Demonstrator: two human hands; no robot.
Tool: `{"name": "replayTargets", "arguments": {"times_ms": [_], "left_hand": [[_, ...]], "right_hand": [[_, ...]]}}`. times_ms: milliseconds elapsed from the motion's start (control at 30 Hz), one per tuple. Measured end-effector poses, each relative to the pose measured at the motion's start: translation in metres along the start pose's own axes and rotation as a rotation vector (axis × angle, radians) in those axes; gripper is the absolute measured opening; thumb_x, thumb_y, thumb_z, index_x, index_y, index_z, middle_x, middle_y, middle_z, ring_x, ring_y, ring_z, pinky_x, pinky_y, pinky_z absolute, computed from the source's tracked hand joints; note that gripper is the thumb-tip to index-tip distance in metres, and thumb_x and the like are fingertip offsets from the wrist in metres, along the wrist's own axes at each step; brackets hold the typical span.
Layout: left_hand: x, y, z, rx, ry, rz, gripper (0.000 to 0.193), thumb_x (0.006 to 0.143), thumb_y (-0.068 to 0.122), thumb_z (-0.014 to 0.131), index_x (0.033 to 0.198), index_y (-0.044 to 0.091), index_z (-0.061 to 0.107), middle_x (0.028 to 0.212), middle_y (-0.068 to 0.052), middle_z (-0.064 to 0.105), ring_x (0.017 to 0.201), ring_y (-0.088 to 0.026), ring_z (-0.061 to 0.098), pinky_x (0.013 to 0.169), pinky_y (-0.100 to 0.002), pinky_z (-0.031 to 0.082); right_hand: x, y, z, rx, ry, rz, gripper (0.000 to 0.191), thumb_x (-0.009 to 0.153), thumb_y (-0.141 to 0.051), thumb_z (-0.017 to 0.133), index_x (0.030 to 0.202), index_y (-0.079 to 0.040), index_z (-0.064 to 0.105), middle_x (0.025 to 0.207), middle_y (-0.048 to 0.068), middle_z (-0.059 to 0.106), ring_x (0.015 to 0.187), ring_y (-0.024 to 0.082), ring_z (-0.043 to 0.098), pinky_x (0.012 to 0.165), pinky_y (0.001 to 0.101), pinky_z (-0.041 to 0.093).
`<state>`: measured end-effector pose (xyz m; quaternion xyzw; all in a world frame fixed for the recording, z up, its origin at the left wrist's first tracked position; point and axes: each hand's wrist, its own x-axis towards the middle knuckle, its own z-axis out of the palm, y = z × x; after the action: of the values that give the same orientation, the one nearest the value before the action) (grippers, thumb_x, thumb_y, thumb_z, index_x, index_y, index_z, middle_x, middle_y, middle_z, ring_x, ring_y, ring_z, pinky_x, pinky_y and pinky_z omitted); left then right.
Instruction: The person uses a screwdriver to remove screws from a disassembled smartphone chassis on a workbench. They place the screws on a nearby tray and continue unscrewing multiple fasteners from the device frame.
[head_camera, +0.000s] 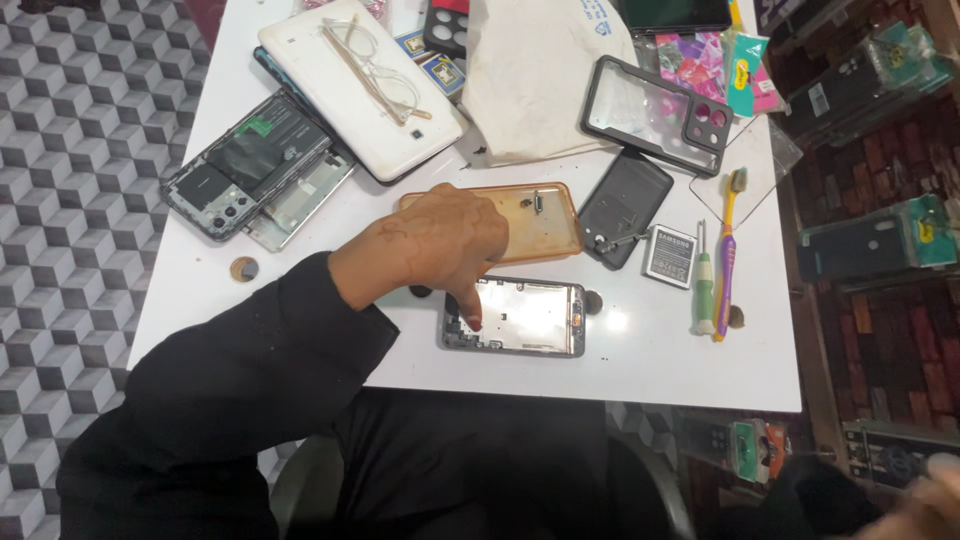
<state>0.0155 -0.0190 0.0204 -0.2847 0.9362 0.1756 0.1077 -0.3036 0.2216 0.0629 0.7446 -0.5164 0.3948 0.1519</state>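
Observation:
My left hand (432, 245), in a black sleeve, reaches over the white table (640, 370). One fingertip presses on the left end of a stripped phone frame (530, 320) that lies flat near the front edge; the other fingers are curled under. Just behind the hand lies an orange transparent phone case (545, 225) with small parts in it. My right hand (920, 505) is a blur at the bottom right corner, off the table, and its fingers cannot be made out.
An opened phone (245, 165), a white tablet (355, 90) with glasses (375, 65) on it, and a cloth bag (535, 75) lie at the back. To the right are a black back cover (625, 205), a battery (670, 255), a clear case (655, 110), a green screwdriver (704, 285) and a toothbrush (728, 250).

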Motion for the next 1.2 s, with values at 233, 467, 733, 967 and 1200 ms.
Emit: {"name": "replayTargets", "arguments": {"times_ms": [233, 467, 733, 967, 1200], "left_hand": [[0.004, -0.007, 0.006, -0.013, 0.097, 0.059, 0.060, 0.047, 0.056, 0.095, 0.067, 0.005, 0.071, 0.069, -0.008, 0.069, 0.074, -0.030, 0.070, 0.067, -0.042, 0.054], [-0.002, -0.021, -0.001, -0.020, 0.138, -0.069, 0.055, 0.049, 0.054, 0.095, 0.066, 0.007, 0.072, 0.074, -0.009, 0.071, 0.080, -0.030, 0.070, 0.072, -0.041, 0.052], [-0.003, -0.019, -0.003, 0.020, 0.131, -0.096, 0.053, 0.050, 0.052, 0.096, 0.071, 0.008, 0.074, 0.081, -0.010, 0.069, 0.083, -0.030, 0.069, 0.074, -0.041, 0.053], [0.002, -0.024, 0.001, 0.059, 0.193, -0.113, 0.052, 0.050, 0.053, 0.096, 0.069, 0.009, 0.075, 0.079, -0.011, 0.069, 0.084, -0.031, 0.068, 0.072, -0.042, 0.051], [-0.005, -0.022, -0.002, 0.027, 0.155, -0.131, 0.053, 0.049, 0.052, 0.096, 0.068, 0.008, 0.074, 0.074, -0.009, 0.069, 0.080, -0.030, 0.068, 0.071, -0.042, 0.051]], "right_hand": [[0.085, -0.012, 0.080, 0.081, -0.614, -0.248, 0.033, 0.074, -0.005, 0.068, 0.106, -0.016, 0.072, 0.107, 0.007, 0.068, 0.076, 0.028, 0.070, 0.057, 0.0374, 0.054], [0.120, -0.028, 0.169, 0.175, -0.752, -0.408, 0.027, 0.080, 0.000, 0.067, 0.105, -0.009, 0.067, 0.104, 0.002, 0.067, 0.072, 0.027, 0.068, 0.058, 0.0396, 0.053], [0.116, -0.015, 0.194, 0.416, -0.775, -0.364, 0.028, 0.076, 0.002, 0.067, 0.103, -0.008, 0.066, 0.090, 0.006, 0.069, 0.079, 0.031, 0.070, 0.067, 0.0422, 0.054], [0.108, -0.007, 0.193, 0.463, -0.806, -0.293, 0.032, 0.074, 0.002, 0.070, 0.104, -0.007, 0.069, 0.090, 0.008, 0.073, 0.079, 0.031, 0.072, 0.070, 0.0409, 0.056], [0.109, 0.002, 0.192, 0.518, -0.790, -0.191, 0.030, 0.077, 0.004, 0.073, 0.105, -0.006, 0.071, 0.092, 0.009, 0.073, 0.080, 0.028, 0.073, 0.070, 0.0369, 0.057]]}}
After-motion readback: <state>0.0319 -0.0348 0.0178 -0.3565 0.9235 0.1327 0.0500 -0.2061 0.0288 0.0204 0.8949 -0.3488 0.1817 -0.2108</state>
